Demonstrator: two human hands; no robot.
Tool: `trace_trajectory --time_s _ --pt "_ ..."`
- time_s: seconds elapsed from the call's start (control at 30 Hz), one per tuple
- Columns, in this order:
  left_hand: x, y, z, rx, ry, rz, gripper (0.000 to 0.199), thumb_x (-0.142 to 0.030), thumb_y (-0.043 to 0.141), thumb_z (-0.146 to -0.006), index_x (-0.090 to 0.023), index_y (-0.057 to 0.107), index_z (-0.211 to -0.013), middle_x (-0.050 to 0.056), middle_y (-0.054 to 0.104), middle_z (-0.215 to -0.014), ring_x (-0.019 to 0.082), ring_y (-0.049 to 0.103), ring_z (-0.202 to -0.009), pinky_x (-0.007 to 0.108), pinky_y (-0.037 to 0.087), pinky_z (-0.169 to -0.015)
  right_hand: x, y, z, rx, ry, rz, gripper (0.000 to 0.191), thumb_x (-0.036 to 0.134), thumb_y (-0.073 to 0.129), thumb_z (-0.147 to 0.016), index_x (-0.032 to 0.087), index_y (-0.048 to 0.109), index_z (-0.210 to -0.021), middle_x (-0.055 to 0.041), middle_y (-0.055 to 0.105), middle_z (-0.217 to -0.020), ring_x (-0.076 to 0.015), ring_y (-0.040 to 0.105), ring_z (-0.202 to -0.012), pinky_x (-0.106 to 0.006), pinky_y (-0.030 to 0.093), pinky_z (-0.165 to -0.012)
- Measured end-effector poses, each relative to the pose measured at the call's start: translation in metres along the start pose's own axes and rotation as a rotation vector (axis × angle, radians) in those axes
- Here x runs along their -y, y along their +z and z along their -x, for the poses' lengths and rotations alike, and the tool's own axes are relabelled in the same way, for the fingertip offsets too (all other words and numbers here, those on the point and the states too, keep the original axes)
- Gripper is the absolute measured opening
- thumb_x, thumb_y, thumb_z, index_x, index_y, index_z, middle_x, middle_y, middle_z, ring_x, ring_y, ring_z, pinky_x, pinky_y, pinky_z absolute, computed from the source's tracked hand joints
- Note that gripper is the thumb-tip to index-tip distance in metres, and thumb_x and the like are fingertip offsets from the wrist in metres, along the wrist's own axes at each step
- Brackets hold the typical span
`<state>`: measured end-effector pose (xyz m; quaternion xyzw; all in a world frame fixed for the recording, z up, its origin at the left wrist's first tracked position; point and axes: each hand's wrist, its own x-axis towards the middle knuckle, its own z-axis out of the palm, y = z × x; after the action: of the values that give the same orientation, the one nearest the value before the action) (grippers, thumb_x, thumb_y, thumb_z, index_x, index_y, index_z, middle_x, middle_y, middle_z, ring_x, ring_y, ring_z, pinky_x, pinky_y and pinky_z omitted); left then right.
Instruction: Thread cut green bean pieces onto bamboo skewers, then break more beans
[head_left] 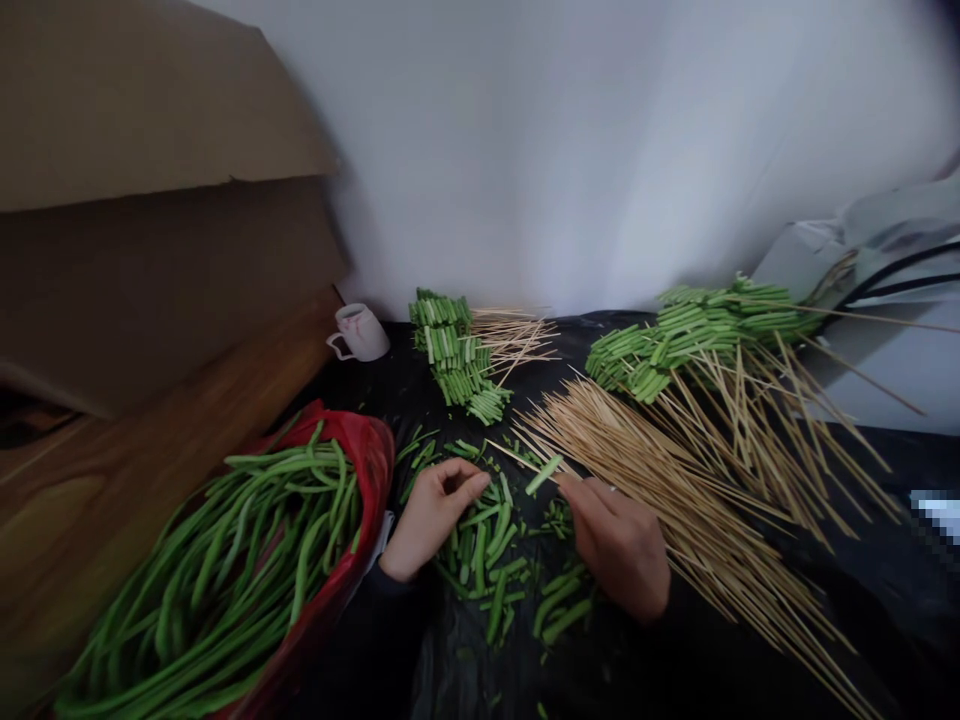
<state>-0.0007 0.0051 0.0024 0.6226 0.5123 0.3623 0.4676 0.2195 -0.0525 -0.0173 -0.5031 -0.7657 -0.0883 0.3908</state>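
Observation:
My right hand (619, 540) is closed on a thin bamboo skewer (514, 455), whose tip points up and left. One short cut piece of green bean (544, 475) sits across that skewer, close to my fingertips. To the left, my left hand (439, 510) is closed in a pinch above a scatter of cut bean pieces (484, 545); what its fingertips hold, if anything, I cannot make out. Beyond my hands lie finished rows of bean pieces on skewers, one bunch (450, 345) in the middle and a larger pile (705, 330) at the right.
A red bag (379, 450) full of long whole green beans (225, 560) stands at the left. Many bare skewers (675, 480) lie right of my right hand. A white mug (362, 335) stands near the wall, by a cardboard box (165, 270). Black sheeting (390, 385) covers the work surface.

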Motion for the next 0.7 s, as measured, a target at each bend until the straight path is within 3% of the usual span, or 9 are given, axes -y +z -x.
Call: trace_trajectory --time_s 0.17,0.43,0.6,0.7 --pt "0.0081 -0.0018 0.0022 0.124 0.075 -0.298 0.019 -0.035 0.071 -0.076 -0.017 0.069 -0.072 0.002 0.064 -0.070 0.016 0.055 -0.065 0.025 0.038 -0.061 0.0001 0.0010 0.0014 0.013 0.003 0.001 0.027 0.009 0.043 -0.093 0.016 0.067 -0.105 -0.0015 0.060 -0.067 -0.0117 0.057 -0.064 -0.025 0.039 -0.062" --pt "0.0049 0.0048 0.0084 0.234 0.223 -0.533 0.021 -0.035 0.081 -0.064 -0.022 0.066 -0.069 0.001 0.061 -0.077 0.019 0.055 -0.078 0.027 0.036 -0.069 0.0003 0.0027 0.0025 0.028 0.005 -0.026 0.031 0.006 0.042 -0.091 0.016 0.065 -0.109 -0.0025 0.062 -0.070 -0.0120 0.060 -0.067 -0.023 0.043 -0.064" --pt "0.0019 0.0034 0.0085 0.245 0.226 -0.503 0.008 -0.025 0.066 -0.078 -0.020 0.066 -0.072 0.002 0.061 -0.076 0.018 0.054 -0.074 0.027 0.038 -0.069 0.0021 0.0018 0.0009 0.037 0.000 -0.047 0.029 0.006 0.043 -0.092 0.015 0.066 -0.108 -0.0033 0.063 -0.072 -0.0127 0.063 -0.071 -0.023 0.046 -0.067" --pt "0.0018 0.0035 0.0060 0.166 0.176 -0.361 0.010 -0.025 0.063 -0.081 -0.019 0.066 -0.073 0.001 0.062 -0.073 0.016 0.055 -0.071 0.026 0.039 -0.066 0.0023 0.0017 0.0013 0.031 0.004 -0.035 0.029 0.007 0.043 -0.092 0.015 0.066 -0.108 -0.0031 0.063 -0.072 -0.0125 0.063 -0.070 -0.023 0.046 -0.065"
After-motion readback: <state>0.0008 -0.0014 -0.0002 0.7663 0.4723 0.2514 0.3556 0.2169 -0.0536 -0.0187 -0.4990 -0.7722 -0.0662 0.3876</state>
